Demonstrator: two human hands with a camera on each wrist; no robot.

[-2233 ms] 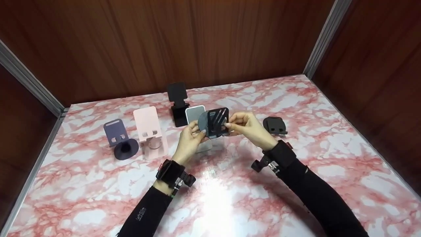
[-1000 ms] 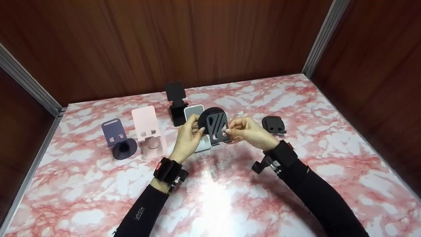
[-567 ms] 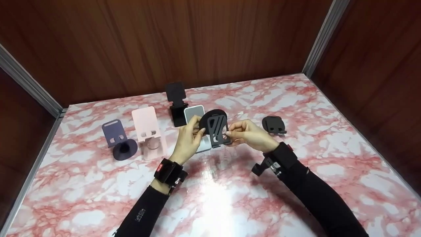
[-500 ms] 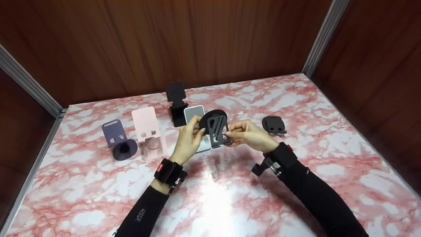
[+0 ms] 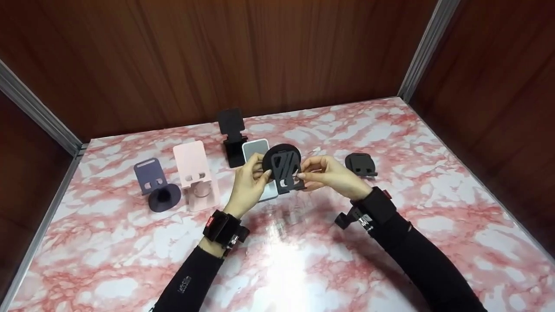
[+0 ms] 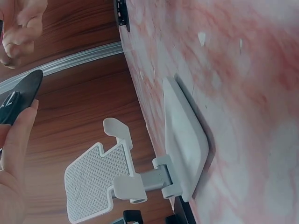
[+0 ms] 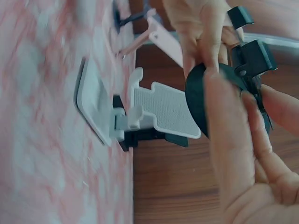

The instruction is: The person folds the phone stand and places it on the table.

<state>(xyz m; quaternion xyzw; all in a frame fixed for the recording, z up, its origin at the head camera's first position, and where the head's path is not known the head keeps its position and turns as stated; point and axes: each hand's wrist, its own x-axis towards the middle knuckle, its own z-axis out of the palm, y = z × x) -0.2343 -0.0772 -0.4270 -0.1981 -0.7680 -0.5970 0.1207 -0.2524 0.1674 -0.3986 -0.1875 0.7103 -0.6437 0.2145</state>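
the black stand (image 5: pixel 284 174) is held by both hands at once: its round base (image 5: pixel 269 157) is gripped at the left edge by the left hand (image 5: pixel 250 180), with the thumb laid on the near face and the fingers tucked behind, while the lower right edge of its slotted plate is pinched between thumb and fingers of the right hand (image 5: pixel 333 175). each grip is narrow, closed down to the stand's thin edge. the stand is held up off the marbled table (image 5: pixel 347 268), and the white stand (image 5: pixel 256 148) is partly covered by it in the head view. there the slotted face is turned toward the wearer, the lipped end is pointed down, and the long axis is set nearly upright. both forearms, clad in black sleeves (image 5: pixel 427 255), are angled inward from the near side.
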